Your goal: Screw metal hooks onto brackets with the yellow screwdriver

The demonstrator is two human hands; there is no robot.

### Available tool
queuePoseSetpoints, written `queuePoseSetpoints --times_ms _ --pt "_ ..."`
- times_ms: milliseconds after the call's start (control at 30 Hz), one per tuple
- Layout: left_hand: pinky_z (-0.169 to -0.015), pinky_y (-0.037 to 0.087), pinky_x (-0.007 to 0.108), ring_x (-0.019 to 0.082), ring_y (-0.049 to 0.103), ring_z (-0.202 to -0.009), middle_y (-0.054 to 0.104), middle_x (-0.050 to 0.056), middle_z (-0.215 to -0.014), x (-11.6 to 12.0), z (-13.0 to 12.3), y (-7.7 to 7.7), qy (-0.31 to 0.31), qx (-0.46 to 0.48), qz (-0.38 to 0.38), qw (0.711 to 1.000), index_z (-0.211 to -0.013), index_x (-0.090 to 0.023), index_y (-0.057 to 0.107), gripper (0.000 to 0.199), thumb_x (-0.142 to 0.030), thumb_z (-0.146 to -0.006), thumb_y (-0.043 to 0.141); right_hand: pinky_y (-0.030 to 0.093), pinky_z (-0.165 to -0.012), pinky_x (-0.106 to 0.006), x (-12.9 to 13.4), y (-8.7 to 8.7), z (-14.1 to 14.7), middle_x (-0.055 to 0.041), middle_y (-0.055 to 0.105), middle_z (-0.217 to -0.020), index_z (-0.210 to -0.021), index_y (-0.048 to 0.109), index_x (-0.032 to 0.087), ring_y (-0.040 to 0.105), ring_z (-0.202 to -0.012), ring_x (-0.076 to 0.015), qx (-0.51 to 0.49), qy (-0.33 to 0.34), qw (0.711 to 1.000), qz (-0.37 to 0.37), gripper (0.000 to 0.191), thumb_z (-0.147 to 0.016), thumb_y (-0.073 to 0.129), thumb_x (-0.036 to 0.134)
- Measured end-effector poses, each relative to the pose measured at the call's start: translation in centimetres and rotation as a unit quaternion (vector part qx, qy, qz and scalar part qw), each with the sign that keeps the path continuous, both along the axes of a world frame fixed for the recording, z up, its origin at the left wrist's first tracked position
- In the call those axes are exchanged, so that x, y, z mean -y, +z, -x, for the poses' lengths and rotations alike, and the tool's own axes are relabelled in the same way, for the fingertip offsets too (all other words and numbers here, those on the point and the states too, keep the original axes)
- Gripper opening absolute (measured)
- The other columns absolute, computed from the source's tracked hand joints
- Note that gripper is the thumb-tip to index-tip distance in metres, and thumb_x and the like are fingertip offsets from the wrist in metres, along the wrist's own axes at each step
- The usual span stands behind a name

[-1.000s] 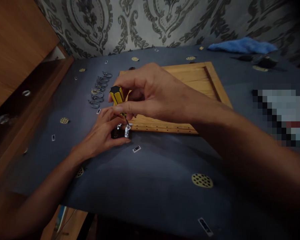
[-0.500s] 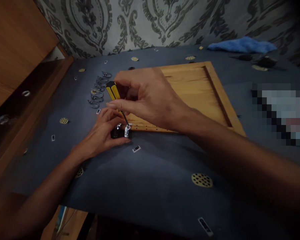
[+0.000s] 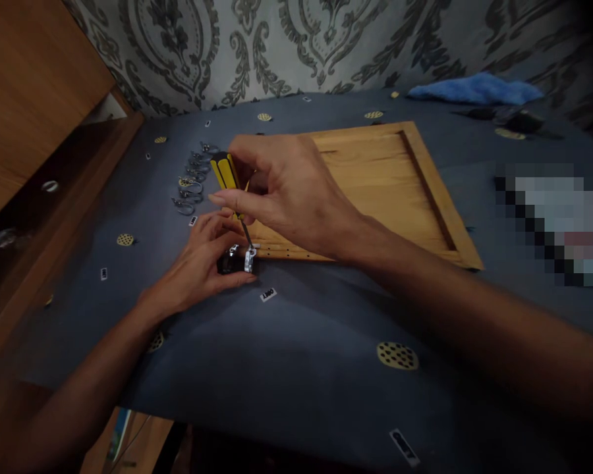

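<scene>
My right hand (image 3: 291, 194) is closed around a yellow-and-black screwdriver (image 3: 226, 172), its shaft slanting down to a shiny curved metal clamp (image 3: 249, 259). This clamp sits at the front left edge of a wooden tray-like board (image 3: 370, 178). My left hand (image 3: 205, 257) curls round the clamp, with the thumb at its lower end and the fingers over the board's corner. A second metal clamp (image 3: 232, 252) shows partly behind the left fingers. Small dark holes run along the board's front edge. Where the screwdriver tip meets the clamp is too small to see clearly.
Several similar metal clamps (image 3: 192, 191) lie in a row left of the board. A blue cloth (image 3: 474, 89) and a dark object (image 3: 521, 120) rest at the back right. A blurred-out object (image 3: 558, 224) lies right. Wooden shelving (image 3: 74, 217) borders the blue-grey patterned cloth (image 3: 301, 355).
The screwdriver handle has turned slightly in my right hand, its tip still at the clamp. My left hand keeps its place. The whole view has shifted a little.
</scene>
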State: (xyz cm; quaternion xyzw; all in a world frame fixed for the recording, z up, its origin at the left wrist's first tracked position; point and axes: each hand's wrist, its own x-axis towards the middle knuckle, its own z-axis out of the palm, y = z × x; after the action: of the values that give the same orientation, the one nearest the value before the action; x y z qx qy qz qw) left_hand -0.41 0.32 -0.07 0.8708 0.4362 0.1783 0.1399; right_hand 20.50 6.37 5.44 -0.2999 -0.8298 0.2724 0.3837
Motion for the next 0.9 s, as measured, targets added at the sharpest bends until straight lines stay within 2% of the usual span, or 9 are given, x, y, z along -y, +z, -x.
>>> queuePoseSetpoints --times_ms 167,333,500,633,900 --pt "-0.122 0.044 0.059 0.037 0.051 -0.139 0.066 0.01 -0.13 0.1 0.0 -0.2 0.007 0.01 -0.002 1.0 -0.117 -0.022 0.072 0.044 -0.058 -0.093 0.079 0.048 -0.067 -0.027 -0.1 -0.2 0.1 0.0013 0.054 -0.077 -0.076 0.04 0.024 0.055 -0.081 -0.0161 -0.037 0.026 0.998 0.037 0.037 -0.094 0.072 0.024" --pt "-0.121 0.045 0.058 0.037 0.053 -0.136 0.066 0.011 -0.131 0.1 -0.1 -0.1 0.011 0.001 0.001 1.0 -0.117 -0.021 0.073 0.044 -0.058 -0.095 0.077 0.054 -0.073 -0.026 -0.2 0.2 -0.3 0.0037 0.057 -0.082 -0.085 0.049 0.023 0.062 -0.084 -0.0145 -0.048 0.094 0.993 0.06 0.024 -0.093 0.071 0.018" --pt "-0.122 0.042 0.061 0.038 0.049 -0.139 0.065 0.012 -0.127 0.1 -0.1 0.0 0.008 0.0 0.009 1.0 -0.117 -0.02 0.073 0.047 -0.062 -0.095 0.076 0.053 -0.064 -0.028 0.3 0.9 -0.8 0.0004 0.06 -0.089 -0.084 0.046 0.024 0.062 -0.074 -0.0148 -0.112 0.041 0.991 0.06 0.031 -0.096 0.074 0.025" --pt "-0.122 0.043 0.06 0.037 0.05 -0.139 0.065 0.01 -0.129 0.1 -0.1 -0.1 0.011 0.013 0.01 1.0 -0.117 -0.022 0.073 0.044 -0.059 -0.093 0.079 0.049 -0.061 -0.026 0.3 0.7 -0.7 0.001 0.057 -0.087 -0.082 0.044 0.023 0.057 -0.068 -0.0121 -0.083 0.033 0.995 0.043 0.03 -0.095 0.071 0.021" --pt "-0.122 0.041 0.059 0.036 0.052 -0.138 0.067 0.01 -0.131 0.0 -0.2 -0.1 0.006 0.018 0.008 1.0 -0.116 -0.023 0.071 0.041 -0.057 -0.094 0.078 0.05 -0.066 -0.026 0.3 0.1 -0.1 0.0021 0.055 -0.08 -0.08 0.043 0.023 0.059 -0.075 -0.0143 -0.05 0.022 0.998 0.04 0.029 -0.093 0.069 0.015"
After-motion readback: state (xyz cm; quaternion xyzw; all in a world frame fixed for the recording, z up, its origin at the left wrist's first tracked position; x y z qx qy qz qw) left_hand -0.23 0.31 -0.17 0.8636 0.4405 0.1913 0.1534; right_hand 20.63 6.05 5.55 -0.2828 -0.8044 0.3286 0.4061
